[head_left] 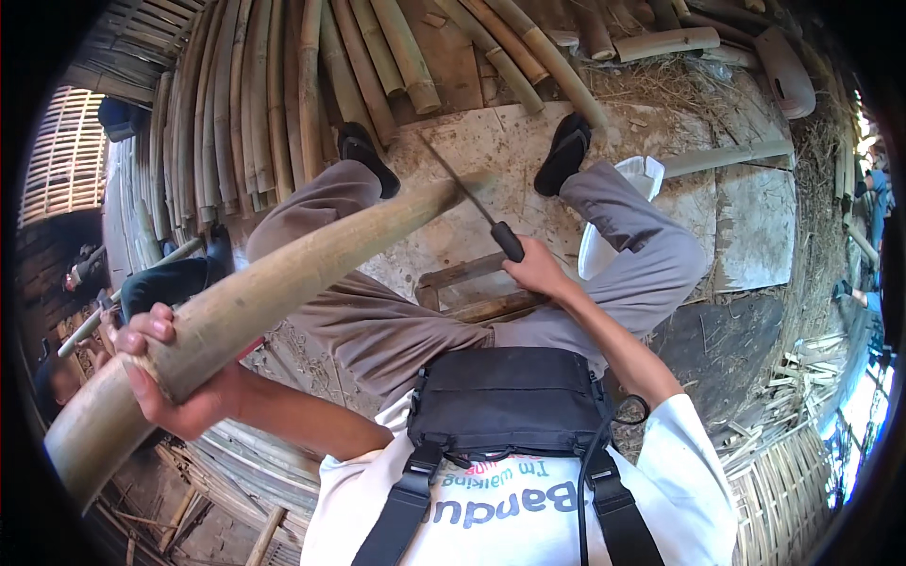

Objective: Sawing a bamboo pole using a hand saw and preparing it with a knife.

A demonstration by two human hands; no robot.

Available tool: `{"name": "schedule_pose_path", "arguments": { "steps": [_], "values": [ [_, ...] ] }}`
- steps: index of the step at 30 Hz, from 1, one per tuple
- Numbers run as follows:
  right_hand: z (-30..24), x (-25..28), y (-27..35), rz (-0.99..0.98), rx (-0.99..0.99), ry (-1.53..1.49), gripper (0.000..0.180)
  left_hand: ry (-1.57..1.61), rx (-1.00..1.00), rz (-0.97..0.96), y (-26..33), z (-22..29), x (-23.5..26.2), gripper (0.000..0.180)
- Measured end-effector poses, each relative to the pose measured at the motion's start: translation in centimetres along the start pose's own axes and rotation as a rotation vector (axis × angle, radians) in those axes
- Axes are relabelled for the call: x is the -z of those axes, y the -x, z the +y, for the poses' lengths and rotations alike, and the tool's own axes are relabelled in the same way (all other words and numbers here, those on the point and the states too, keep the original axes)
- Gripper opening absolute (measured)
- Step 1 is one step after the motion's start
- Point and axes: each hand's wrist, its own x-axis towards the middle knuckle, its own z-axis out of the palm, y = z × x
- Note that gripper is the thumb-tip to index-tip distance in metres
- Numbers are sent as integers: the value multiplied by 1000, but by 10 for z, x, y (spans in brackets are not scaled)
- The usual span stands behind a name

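Note:
A thick bamboo pole [293, 278] slants across my left thigh, from the lower left up to between my feet. My left hand [184, 377] is closed around its near part. In my right hand [540, 271] is a long knife [507, 241], gripped by its black handle. Its dark, narrow blade points up and left and crosses the far end of the pole. Whether the edge touches or bites into the bamboo, I cannot tell.
Many bamboo poles [245, 104] lie side by side at the far left. A wooden frame [462, 288] sits between my legs, and a white piece [642, 177] lies by my right leg. Another person [170, 283] is at the left. Split bamboo strips [797, 382] lie at the right.

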Motion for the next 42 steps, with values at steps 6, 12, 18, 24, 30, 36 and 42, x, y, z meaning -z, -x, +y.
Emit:
{"name": "schedule_pose_path", "arguments": {
  "steps": [6, 12, 18, 24, 30, 36, 42],
  "values": [
    [-27, -6, 28, -103, -26, -94, 21, 55, -181, -254, -10, 18, 34, 45],
    [-26, -27, 1, -35, 159, 83, 22, 42, -179, -273, -10, 13, 42, 36],
    [-47, -26, 12, -127, 164, 80, 23, 114, -209, -347, -11, 16, 55, 43],
    [-33, -23, -20, -114, -35, 1, 23, 34, -230, -303, -18, 2, 71, 47],
    [-35, -30, 3, -182, 135, 90, 24, 574, 1, -691, -34, -1, 79, 41],
    [-46, -36, 8, -149, 115, 162, 25, 737, 38, -774, -42, -13, 86, 44],
    [-23, -37, -2, -60, 51, 143, 27, 837, 67, -819, -35, -15, 73, 41]
  ]
}}
